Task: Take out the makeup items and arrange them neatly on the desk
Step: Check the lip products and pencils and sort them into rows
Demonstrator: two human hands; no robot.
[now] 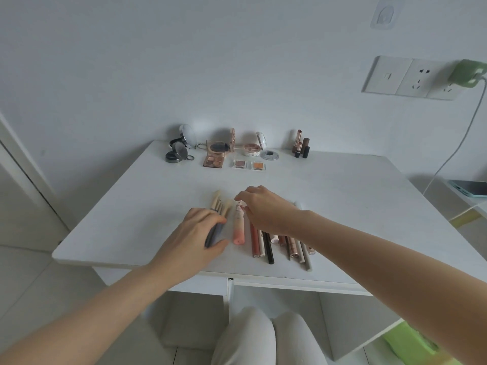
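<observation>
The left hand grips the brushes, hiding their handles. The right hand, fingers loosely curled, covers the tops of the pencils on the bench; whether it holds anything is unclear.

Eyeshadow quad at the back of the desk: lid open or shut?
Open. The eyeshadow quad has its lid standing up behind the base, mirror facing forward, and the four shadow pans lie exposed on the white desk.
</observation>
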